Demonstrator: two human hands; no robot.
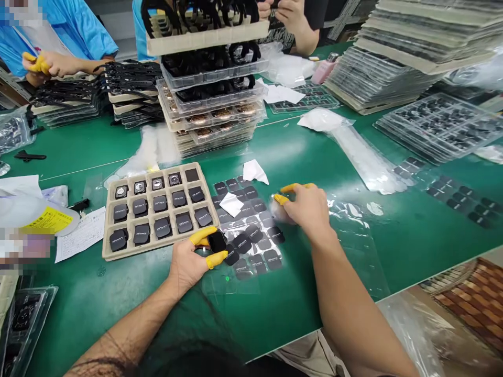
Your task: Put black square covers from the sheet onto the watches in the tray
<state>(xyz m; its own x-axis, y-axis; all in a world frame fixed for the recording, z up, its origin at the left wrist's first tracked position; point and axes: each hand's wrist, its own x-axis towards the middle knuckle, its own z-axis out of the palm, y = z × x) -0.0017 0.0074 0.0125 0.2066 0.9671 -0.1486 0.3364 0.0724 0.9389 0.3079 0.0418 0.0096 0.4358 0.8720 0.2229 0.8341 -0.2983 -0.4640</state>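
Observation:
Yellow finger covers show on both hands. My left hand (pixel 196 256) grips a black watch body (pixel 217 241) between thumb and fingers, beside the right edge of a beige tray (pixel 157 241). Rows of dark square pieces fill the tray, and several in its back row show watch faces. Under and beyond the watch lie sheets of dark square labels (pixel 257 263) with white print. My right hand (pixel 302 207) is closed at the right of the sheets, its fingertips at a blurred, clear thing that I cannot make out. White paper pieces (pixel 231 204) rest on the labels.
Stacked trays (pixel 214 123) of watch parts rise behind the beige tray. A tall stack of trays (pixel 381 78) stands at the back right. Plastic bags (pixel 353 146) and more label sheets (pixel 463 199) lie at the right, a bottle (pixel 51 217) at the left. Other people work across the table.

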